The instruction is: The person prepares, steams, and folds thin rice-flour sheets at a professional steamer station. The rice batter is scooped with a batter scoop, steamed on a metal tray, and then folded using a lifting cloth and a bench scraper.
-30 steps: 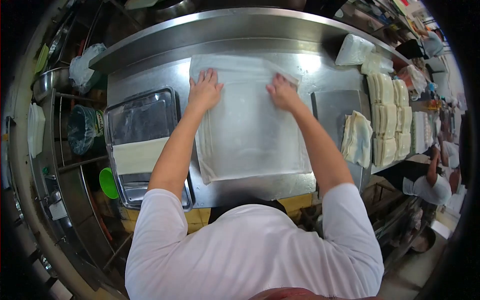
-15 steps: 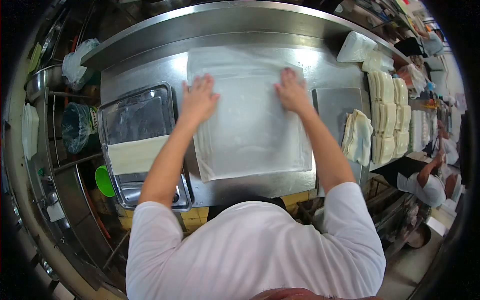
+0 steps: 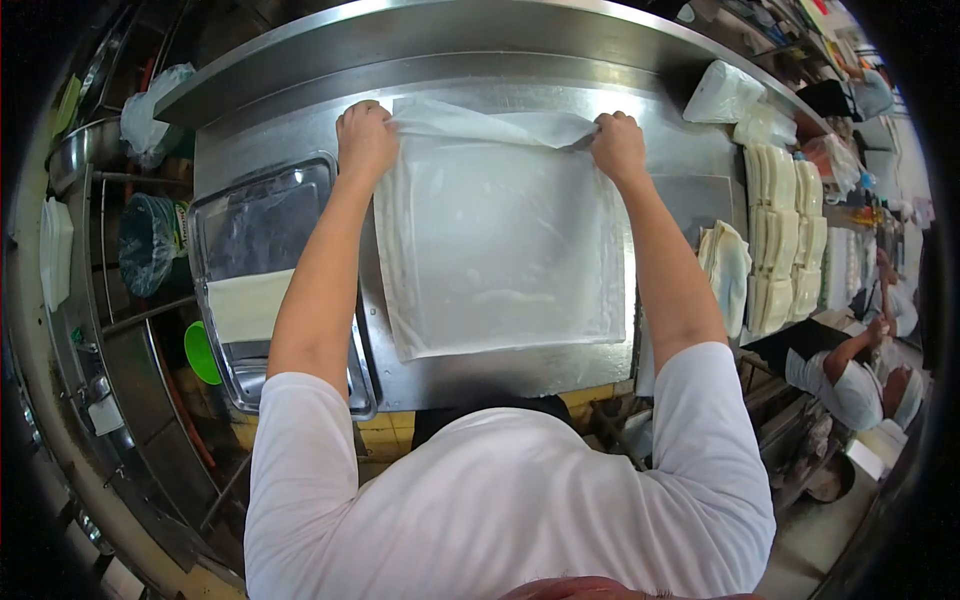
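Observation:
A translucent plastic sheet [image 3: 510,250] lies in layers on the steel table [image 3: 470,378]. My left hand [image 3: 367,138] is closed on the sheet's far left corner, and my right hand [image 3: 619,146] grips its far right corner. Between the two hands the far edge is raised and folded over in a loose, twisted band. Nearer to me, the sheet lies mostly flat, with wrinkled side edges.
Left of the sheet is a metal tray [image 3: 262,225] with a pale dough strip [image 3: 250,305]. At right are a folded dough piece [image 3: 725,270], stacked pale packs [image 3: 772,225] and a plastic bag [image 3: 722,92]. Co-workers [image 3: 850,385] stand far right.
Both hands have moved away from me and outward, from lying spread on the sheet to gripping its far corners. The sheet's far edge is now lifted and folded.

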Tool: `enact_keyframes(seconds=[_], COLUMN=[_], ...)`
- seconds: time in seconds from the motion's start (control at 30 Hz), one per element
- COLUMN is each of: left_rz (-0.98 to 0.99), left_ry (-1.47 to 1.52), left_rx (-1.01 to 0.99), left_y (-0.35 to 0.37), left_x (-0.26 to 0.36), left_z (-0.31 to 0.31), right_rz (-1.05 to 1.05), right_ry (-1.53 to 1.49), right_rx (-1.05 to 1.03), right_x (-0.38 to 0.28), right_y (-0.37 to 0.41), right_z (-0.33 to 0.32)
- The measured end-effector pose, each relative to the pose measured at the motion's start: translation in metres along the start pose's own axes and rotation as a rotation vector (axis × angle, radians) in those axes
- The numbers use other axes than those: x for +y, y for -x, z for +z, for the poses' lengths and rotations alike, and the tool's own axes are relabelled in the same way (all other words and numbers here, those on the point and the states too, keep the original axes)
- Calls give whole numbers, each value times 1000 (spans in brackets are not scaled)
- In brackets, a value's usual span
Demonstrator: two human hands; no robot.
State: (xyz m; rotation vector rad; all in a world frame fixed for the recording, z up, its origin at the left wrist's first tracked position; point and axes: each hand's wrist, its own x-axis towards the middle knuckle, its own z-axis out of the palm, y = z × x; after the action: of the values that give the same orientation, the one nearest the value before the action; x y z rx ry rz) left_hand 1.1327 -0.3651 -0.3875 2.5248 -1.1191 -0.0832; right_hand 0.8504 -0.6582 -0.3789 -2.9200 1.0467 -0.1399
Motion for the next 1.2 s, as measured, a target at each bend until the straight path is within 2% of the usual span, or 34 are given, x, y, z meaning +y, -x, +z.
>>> enact_keyframes(seconds=[0.07,0.13,0.2,0.37,0.43,0.77,0.8,0.87,0.9,0.97,1.03,1.1,1.13,1.2], left_rz=[-13,3,-1,24,96,161,150,216,204,140,134,125,134,123], left_ry=[97,288,424,337,241,66,67,53,51,73,74,71,54,33], left_rx=[39,385,419,321,197,140,147,37,47,-147,-131,-114,-91,-68], left_y=[8,25,54,147,172,181,182,182,181,181,182,182,183,184], left_x=[-6,-6,-2,8,8,35,37,38,38,35,35,34,32,29], left_z=[4,1,-17,-35,-36,-54,-53,-49,-47,-45,-45,-42,-40,-37], right_rz=[1,-69,-79,-137,-129,-117,-129,-206,-233,-332,-415,-634,-650,-725], right_ry=[-57,-148,-157,-185,-208,-162,-160,-341,-415,-512,-538,-422,-426,-52], right_rx=[74,249,256,233,109,6,6,-37,-54,-144,-224,-422,-428,-311], right_x=[3,5,8,14,18,-7,-16,-46,-67,-114,-162,-202,-211,-230], right_y=[8,22,43,114,137,144,141,130,125,115,107,99,89,58], right_z=[-2,-16,-30,-42,-35,-52,-54,-56,-58,-54,-40,-19,-7,17])
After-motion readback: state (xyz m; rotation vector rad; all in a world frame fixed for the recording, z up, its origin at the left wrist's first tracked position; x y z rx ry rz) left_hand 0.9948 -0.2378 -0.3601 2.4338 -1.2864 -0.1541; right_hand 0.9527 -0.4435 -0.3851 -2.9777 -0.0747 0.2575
